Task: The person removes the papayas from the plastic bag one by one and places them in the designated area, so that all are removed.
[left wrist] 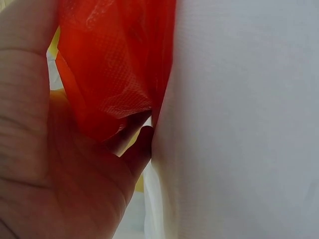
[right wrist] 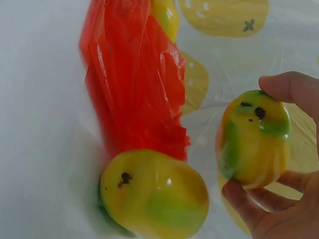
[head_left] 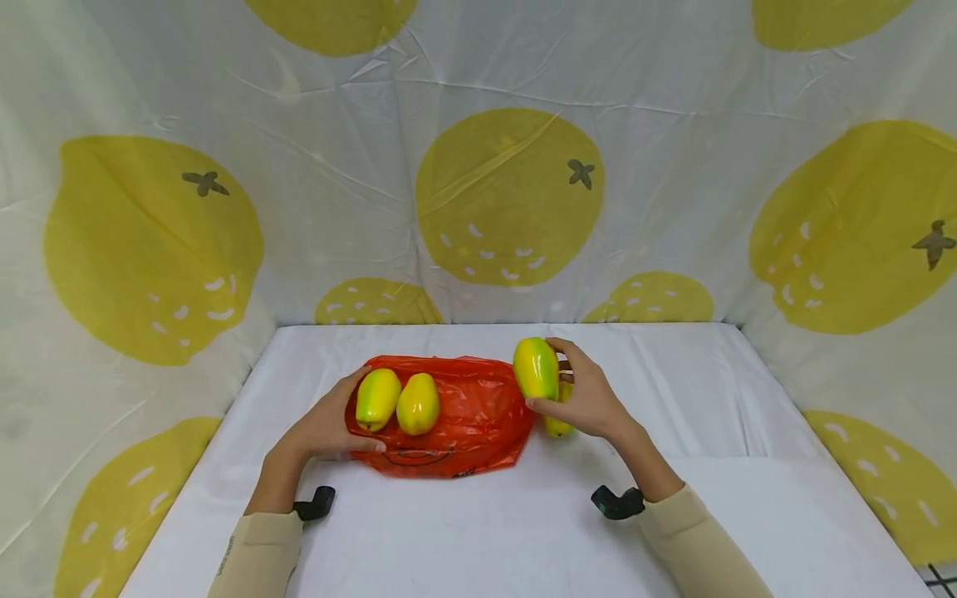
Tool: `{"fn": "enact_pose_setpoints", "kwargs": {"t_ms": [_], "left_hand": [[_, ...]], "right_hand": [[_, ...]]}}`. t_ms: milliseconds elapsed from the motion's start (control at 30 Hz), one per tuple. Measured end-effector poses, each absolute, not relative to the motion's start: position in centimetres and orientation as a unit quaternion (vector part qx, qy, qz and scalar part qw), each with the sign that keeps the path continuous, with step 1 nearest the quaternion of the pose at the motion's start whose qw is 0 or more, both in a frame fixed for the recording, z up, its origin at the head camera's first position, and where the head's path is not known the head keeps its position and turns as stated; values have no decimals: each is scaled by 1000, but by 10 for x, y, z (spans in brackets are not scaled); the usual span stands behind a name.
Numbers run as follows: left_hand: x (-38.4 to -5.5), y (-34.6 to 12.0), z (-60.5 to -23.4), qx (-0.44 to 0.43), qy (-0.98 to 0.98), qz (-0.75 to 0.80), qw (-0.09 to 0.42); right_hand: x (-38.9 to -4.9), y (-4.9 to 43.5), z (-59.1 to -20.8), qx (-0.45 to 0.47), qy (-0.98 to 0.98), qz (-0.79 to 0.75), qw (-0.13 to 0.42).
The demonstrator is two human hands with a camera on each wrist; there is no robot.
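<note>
While lifted just off the table (head_left: 523, 531), held mango (head_left: 536, 368) pinched upright in right hand (head_left: 586, 399), thumb below, fingertips curled over top; grip clamped on fruit. Second mango (head_left: 557, 425) lying on table directly beneath that hand, just beside right edge of red plastic bag (head_left: 467, 415). Right wrist view: held mango (right wrist: 254, 142) clear of lying mango (right wrist: 154, 194), the latter touching crumpled bag edge (right wrist: 134, 84). Left hand (head_left: 329, 423) resting on bag's left end, thumb laid across front edge; left wrist view shows thumb and fingers (left wrist: 134, 144) closed on a fold of red plastic (left wrist: 114, 64). Two further mangoes (head_left: 377, 399) (head_left: 418, 404) lying side by side, touching, on top of flat bag. Lemon-print cloth (head_left: 508, 199) behind and at sides.
</note>
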State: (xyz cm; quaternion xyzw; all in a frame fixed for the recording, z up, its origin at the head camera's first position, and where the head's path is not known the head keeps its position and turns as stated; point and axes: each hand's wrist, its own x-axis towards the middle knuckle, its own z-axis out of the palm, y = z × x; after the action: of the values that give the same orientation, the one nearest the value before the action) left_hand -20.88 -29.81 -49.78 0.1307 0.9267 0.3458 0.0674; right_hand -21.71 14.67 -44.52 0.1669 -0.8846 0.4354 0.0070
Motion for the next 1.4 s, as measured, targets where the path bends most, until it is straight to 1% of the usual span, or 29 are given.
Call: {"fn": "enact_pose_setpoints", "kwargs": {"t_ms": [233, 567, 767, 1100, 1400], "left_hand": [[-209, -298, -499, 134, 928, 342, 68], [-210, -300, -498, 133, 929, 338, 67], [-209, -299, -499, 132, 929, 339, 70], [-209, -299, -499, 135, 928, 342, 65], [-208, -299, -498, 136, 928, 340, 60]], "right_hand": [[-216, 166, -443, 166, -884, 436, 17], [-214, 194, -444, 142, -896, 420, 30], [-213, 210, -451, 125, -903, 411, 25], [-212, 234, -464, 121, -909, 398, 30], [-209, 243, -478, 118, -915, 385, 20]]}}
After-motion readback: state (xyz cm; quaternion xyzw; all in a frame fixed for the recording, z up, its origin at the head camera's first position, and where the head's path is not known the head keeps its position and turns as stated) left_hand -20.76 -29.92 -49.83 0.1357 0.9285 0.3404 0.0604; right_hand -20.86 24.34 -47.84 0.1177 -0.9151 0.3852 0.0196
